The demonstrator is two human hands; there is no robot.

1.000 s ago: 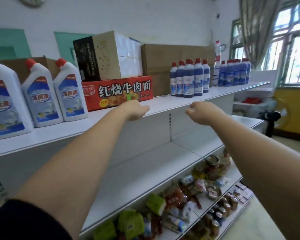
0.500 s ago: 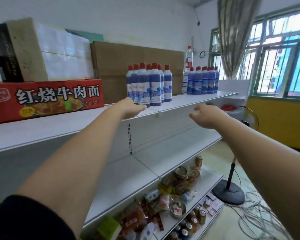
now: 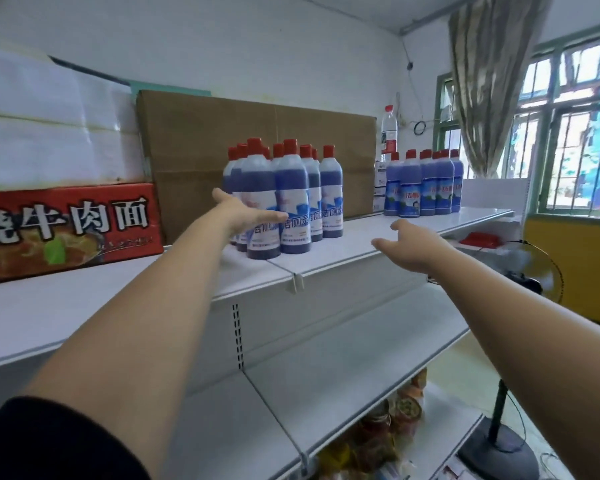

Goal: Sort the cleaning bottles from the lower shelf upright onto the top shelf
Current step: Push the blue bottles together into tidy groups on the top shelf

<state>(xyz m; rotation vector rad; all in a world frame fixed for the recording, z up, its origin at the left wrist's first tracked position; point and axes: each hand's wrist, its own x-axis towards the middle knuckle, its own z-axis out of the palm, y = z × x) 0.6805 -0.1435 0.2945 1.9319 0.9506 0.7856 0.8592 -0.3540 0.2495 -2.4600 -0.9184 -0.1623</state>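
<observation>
Cleaning bottles are the job, and every one in view stands upright on the top shelf. At the far left of that shelf sits a red noodle box, with a big cardboard box next to it against the wall. These leave the front strip free for bottles.

The first group of bottles is packed tight in front of the cardboard, probably so the red-capped bottles prop each other up. The left hand reaches to this group's near left side, fingers straight and together, thumb lifted, holding nothing. It looks set to nudge or steady the front bottle, but I cannot tell whether it is touching.

The right hand hovers over the shelf's front edge, fingers loosely spread and holding nothing, apart from both groups. Further right, a second group of bottles stands near the shelf end. Between the arms, the lower shelf shows only a bare white board.
</observation>
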